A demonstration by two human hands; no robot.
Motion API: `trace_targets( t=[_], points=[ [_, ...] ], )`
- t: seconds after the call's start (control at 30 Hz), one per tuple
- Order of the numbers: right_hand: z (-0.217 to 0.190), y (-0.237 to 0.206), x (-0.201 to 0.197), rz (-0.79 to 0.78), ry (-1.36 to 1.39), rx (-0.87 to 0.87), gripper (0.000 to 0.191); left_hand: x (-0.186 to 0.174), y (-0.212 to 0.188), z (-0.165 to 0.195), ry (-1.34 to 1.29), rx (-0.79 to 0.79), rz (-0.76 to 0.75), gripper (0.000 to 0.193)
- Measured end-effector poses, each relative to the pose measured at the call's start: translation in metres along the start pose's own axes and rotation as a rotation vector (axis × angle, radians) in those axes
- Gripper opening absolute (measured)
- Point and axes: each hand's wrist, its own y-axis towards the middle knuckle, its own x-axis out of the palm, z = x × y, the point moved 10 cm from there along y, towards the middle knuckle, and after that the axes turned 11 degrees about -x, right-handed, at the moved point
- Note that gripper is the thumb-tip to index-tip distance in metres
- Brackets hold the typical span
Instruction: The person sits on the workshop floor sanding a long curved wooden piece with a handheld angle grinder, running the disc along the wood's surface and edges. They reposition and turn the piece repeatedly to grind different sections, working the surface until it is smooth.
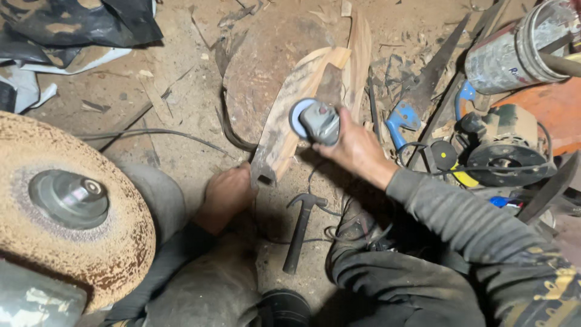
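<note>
My right hand (357,148) grips a grey angle grinder (319,122) whose blue-rimmed disc rests against a long curved wooden piece (296,103). The piece lies slanted over a round wooden block (260,72) on the dirt floor. Lower down, my left hand (227,194) holds the near end of that wooden piece, beside its dark notched tip. The grinder's black cable trails down toward my lap. My knees and dark sleeves fill the bottom of the view.
A hammer (302,227) lies on the ground between my legs. A large worn sanding disc (66,206) sits at left. At right are a blue-handled saw (402,118), an electric motor (505,151) and a tipped bucket (520,48). Black plastic sheeting (78,24) lies top left.
</note>
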Motion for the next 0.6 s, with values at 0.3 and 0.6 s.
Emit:
trace_targets(
  t=[0.3, 0.6],
  points=[
    [-0.040, -0.042, 0.030, -0.172, -0.082, -0.081, 0.091, -0.003, -0.002, 0.001, 0.032, -0.048, -0.042, 0.031],
    [-0.070, -0.051, 0.032, -0.107, -0.161, -0.281, 0.096, 0.006, 0.002, -0.003, 0.060, -0.107, -0.191, 0.038]
  ],
)
